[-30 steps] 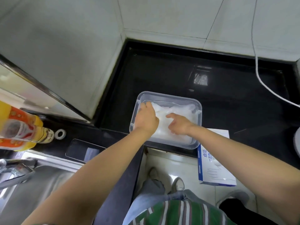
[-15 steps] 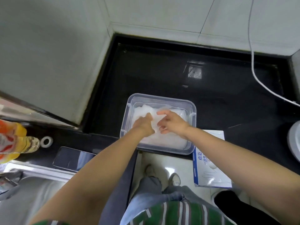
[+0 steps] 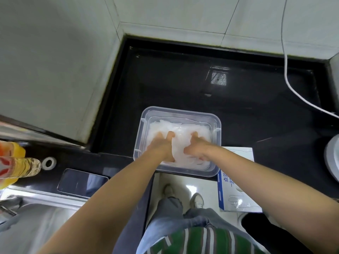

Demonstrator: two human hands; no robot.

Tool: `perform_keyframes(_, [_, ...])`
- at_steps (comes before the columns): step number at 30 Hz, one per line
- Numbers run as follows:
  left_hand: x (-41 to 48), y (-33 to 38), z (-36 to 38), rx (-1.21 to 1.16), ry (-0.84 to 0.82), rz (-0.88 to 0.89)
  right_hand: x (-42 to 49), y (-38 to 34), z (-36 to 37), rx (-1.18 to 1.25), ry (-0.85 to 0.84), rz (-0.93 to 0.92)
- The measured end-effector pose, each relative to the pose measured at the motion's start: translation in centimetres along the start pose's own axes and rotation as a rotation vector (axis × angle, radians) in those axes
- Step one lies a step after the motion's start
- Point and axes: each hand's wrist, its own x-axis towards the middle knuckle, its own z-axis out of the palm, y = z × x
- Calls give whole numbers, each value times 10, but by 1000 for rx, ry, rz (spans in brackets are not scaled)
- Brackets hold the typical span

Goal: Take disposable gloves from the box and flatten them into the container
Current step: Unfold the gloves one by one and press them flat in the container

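Pressing left hand, fingers straight and gripping nothing, and right hand, grip impossible to tell, onto disposable gloves inside clear container at countertop's front edge.

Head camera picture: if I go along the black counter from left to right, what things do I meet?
In order: yellow bottle → tape roll → phone → clear container → glove box → grey round thing at the right edge.
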Motion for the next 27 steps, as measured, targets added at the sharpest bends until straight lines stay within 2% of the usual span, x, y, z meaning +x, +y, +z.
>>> perform_keyframes(5, [-3,1,1,113,20,21,-5,1,2,-34,74,-16])
perform_keyframes(8, [-5,0,1,106,6,13,-8,4,2,15,52,0])
perform_keyframes(11, [-14,1,-2,68,-5,11,-18,-1,-6,-1,25,-104])
perform_keyframes(14, [-28,10,-10,49,180,26,-32,-1,-21,22,139,-294])
perform_keyframes(17, [-44,33,-17,-11,452,37,-52,9,-43,247,297,-526])
perform_keyframes(19, [-56,56,-16,-80,561,96,-65,23,-55,327,437,-606])
perform_keyframes(21, [-70,84,-9,-149,633,182,-73,46,-62,366,542,-618])
perform_keyframes(23, [-83,110,3,-217,654,283,-75,73,-64,396,569,-568])
perform_keyframes(27, [-101,151,37,-307,530,510,-77,128,-57,249,539,-427])
